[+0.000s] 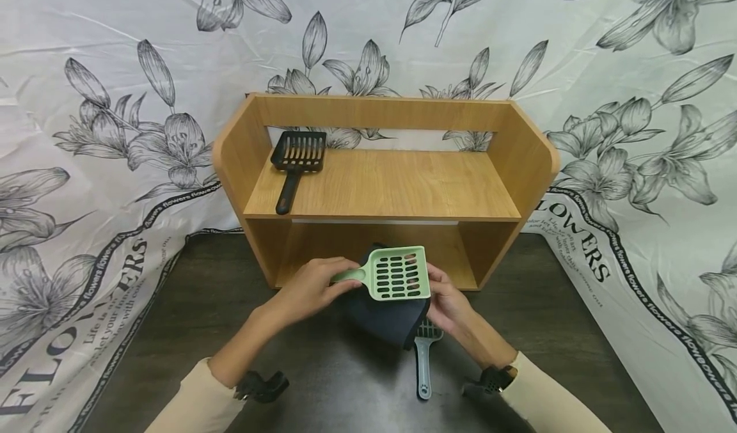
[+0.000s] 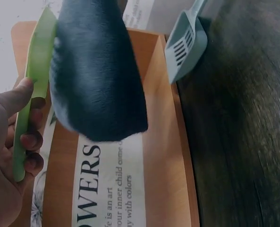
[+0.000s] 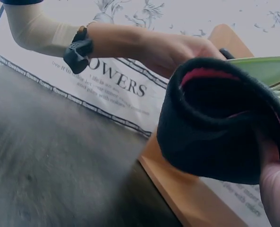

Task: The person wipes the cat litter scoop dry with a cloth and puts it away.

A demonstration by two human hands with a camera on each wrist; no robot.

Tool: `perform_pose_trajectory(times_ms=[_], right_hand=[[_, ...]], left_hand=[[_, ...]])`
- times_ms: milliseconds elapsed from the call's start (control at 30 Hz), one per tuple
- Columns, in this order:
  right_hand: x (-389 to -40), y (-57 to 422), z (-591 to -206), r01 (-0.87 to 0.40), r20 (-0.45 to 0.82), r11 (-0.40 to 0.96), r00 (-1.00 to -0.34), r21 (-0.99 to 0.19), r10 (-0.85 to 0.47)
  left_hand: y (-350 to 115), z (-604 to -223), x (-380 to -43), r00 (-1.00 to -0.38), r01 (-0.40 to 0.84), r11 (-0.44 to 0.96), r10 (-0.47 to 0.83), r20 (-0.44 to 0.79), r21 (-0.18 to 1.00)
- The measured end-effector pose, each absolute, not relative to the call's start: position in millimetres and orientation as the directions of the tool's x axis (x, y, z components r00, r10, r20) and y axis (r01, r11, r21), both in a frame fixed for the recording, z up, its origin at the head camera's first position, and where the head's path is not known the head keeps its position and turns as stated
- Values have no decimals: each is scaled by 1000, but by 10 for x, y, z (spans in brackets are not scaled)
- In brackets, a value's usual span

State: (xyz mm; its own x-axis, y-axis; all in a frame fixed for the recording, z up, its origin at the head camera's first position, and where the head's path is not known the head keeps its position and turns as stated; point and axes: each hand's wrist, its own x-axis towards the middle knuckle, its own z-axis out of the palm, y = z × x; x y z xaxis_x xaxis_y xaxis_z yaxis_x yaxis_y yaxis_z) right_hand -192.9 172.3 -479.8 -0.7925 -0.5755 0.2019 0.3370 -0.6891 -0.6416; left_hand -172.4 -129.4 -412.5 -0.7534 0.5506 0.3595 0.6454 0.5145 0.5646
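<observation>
Leftmost, beyond the left hand: black slotted plastic scoop (image 1: 299, 151). Left hand (image 1: 311, 289) pinches the handle of a pale-green slotted plastic scoop (image 1: 397, 251), blade reaching toward the right hand. Behind that blade, a dark-blue fabric cloth (image 1: 380, 323), pink inside, bent over. Blue-grey slotted plastic scoop (image 1: 423, 366) on the dark table (image 1: 328, 382), just below the right hand (image 1: 451, 302), which grips the cloth's edge. Risks: pale-green scoop may twist if cloth snags its slots, left hand having only the handle; sagging cloth could nudge the blue-grey one. Two-tier wooden shelf (image 1: 403, 183) ahead of both hands: black scoop on upper tier; lower tier partly hidden.
</observation>
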Motion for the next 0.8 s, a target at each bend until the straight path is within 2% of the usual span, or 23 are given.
perform_pose_trajectory(times_ms=[200, 433, 633, 733, 800], right_hand=[[-1936, 1906, -4640, 354, 111, -646, -818, -677, -565], [-1857, 2106, -4480, 275, 126, -602, -834, -750, -537], [-1668, 2207, -4386, 82, 128, -435, -893, -897, -431], [-1553, 2190, -4339, -53, 196, -358, -906, -932, -375], [-1481, 2145, -4317, -165, 281, -324, -892, -932, -355]], left_hand=[[-1424, -4205, -1753, -758, 642, 515, 538, 369, 568], [-1561, -4274, -1728, -785, 606, 559, 534, 314, 566], [-1643, -4280, -1675, -810, 581, 627, 510, 291, 518], [-1687, -4264, -1653, -830, 555, 657, 472, 296, 510], [-1714, -4255, -1642, -838, 545, 671, 449, 309, 503]])
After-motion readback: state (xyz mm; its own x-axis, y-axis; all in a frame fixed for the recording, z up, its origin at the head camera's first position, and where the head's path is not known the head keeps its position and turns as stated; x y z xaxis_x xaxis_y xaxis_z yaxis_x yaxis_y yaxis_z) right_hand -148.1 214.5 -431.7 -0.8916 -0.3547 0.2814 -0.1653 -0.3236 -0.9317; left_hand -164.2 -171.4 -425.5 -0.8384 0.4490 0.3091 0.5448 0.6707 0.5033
